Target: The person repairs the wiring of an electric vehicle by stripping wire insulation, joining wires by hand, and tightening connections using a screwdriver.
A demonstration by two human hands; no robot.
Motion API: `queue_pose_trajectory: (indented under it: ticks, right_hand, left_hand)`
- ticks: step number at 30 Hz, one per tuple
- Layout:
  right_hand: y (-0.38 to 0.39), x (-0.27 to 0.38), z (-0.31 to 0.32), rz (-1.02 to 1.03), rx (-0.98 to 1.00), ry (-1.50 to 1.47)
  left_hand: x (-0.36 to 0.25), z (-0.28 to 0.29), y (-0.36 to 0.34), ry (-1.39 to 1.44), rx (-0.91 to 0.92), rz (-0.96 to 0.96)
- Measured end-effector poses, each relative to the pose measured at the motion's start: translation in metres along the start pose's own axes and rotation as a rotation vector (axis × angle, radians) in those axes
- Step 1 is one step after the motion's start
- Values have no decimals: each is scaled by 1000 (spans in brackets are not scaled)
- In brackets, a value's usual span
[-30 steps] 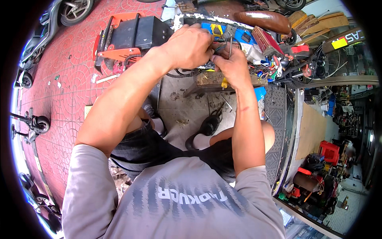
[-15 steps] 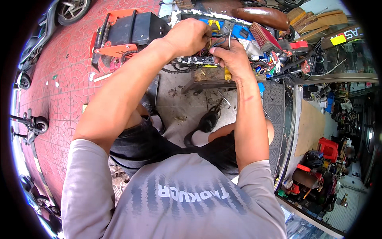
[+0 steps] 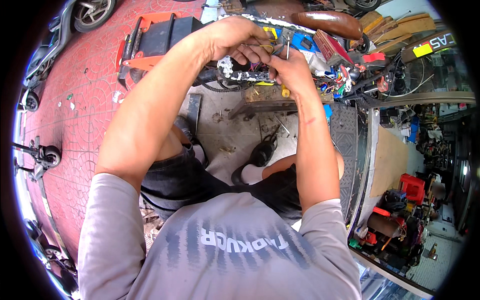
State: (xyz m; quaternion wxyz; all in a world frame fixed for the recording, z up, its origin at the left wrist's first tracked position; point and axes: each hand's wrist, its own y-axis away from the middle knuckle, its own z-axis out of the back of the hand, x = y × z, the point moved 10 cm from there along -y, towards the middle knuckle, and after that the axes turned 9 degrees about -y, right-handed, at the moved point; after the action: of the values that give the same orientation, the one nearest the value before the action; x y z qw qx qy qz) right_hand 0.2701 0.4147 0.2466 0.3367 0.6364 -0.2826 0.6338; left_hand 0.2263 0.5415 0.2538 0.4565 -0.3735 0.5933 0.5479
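Observation:
Both my hands meet over the opened deck of an electric scooter, whose rim (image 3: 250,76) carries crumbly white residue. My left hand (image 3: 240,41) is bent over the bay from the left, its fingers curled around thin wires (image 3: 257,65); the fingertips are partly hidden. In my right hand (image 3: 294,73) rests a screwdriver, its yellow handle (image 3: 285,92) below the palm and its metal shaft (image 3: 288,48) pointing up past the thumb. My right thumb and forefinger are pinched close to the left fingertips, at the wires. Blue parts (image 3: 303,41) lie in the bay beyond.
A red finned box (image 3: 332,46) and a tangle of coloured connectors (image 3: 345,75) sit to the right. At the left is a black box in an orange frame (image 3: 145,61). A wooden bench (image 3: 260,97) supports the deck. A brown seat-like piece (image 3: 330,24) lies behind.
My left hand has shifted slightly left and turned, its fingers now spread lower over the wires. My right hand stays nearly in place with the screwdriver.

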Motion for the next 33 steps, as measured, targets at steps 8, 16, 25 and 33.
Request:
queue_pose_trajectory:
  ticks: [8, 16, 25, 33]
  right_hand:
    - [-40, 33, -1, 20, 43, 828]
    - [-76, 2, 29, 48, -190, 742]
    - [-14, 93, -25, 495, -77, 867]
    - [4, 54, 19, 267, -244, 511]
  left_hand:
    - [16, 31, -4, 119, -220, -110]
    - [-22, 37, 47, -920, -781, -414]
    - [-13, -11, 2, -1273, -436, -187]
    - [-3, -6, -17, -1491, -521, -469]
